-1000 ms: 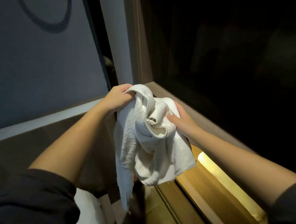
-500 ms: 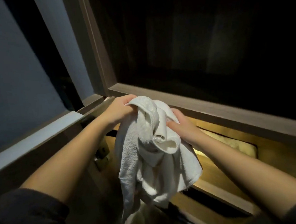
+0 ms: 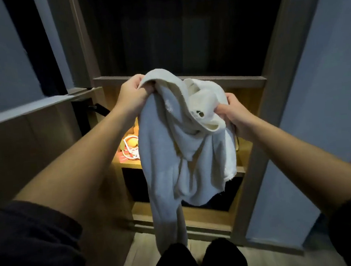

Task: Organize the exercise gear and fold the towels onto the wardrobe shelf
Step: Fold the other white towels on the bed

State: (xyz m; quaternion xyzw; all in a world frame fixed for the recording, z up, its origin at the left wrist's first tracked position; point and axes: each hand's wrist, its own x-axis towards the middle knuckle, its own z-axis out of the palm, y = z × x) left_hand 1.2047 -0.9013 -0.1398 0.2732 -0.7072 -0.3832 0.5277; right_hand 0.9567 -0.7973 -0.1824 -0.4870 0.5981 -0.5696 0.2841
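Observation:
A crumpled white towel (image 3: 172,154) hangs in front of me, held up by both hands before the open wardrobe. My left hand (image 3: 133,94) grips its upper edge at the top left. My right hand (image 3: 232,113) pinches a bunched fold on its right side. The towel drapes down to my knees and hides most of the lit wardrobe shelf (image 3: 129,164) behind it. On that shelf, left of the towel, lie a red and white cord-like item (image 3: 130,150) and some orange objects (image 3: 132,144).
The dark upper wardrobe compartment (image 3: 174,33) opens above a wooden shelf edge (image 3: 243,80). An open door panel (image 3: 23,110) stands at the left and a grey panel (image 3: 313,102) at the right. A dark lower compartment (image 3: 223,200) sits below the lit shelf.
My view has swung to face the wardrobe straight on. My hands have moved apart, and the towel hangs longer and more spread than before.

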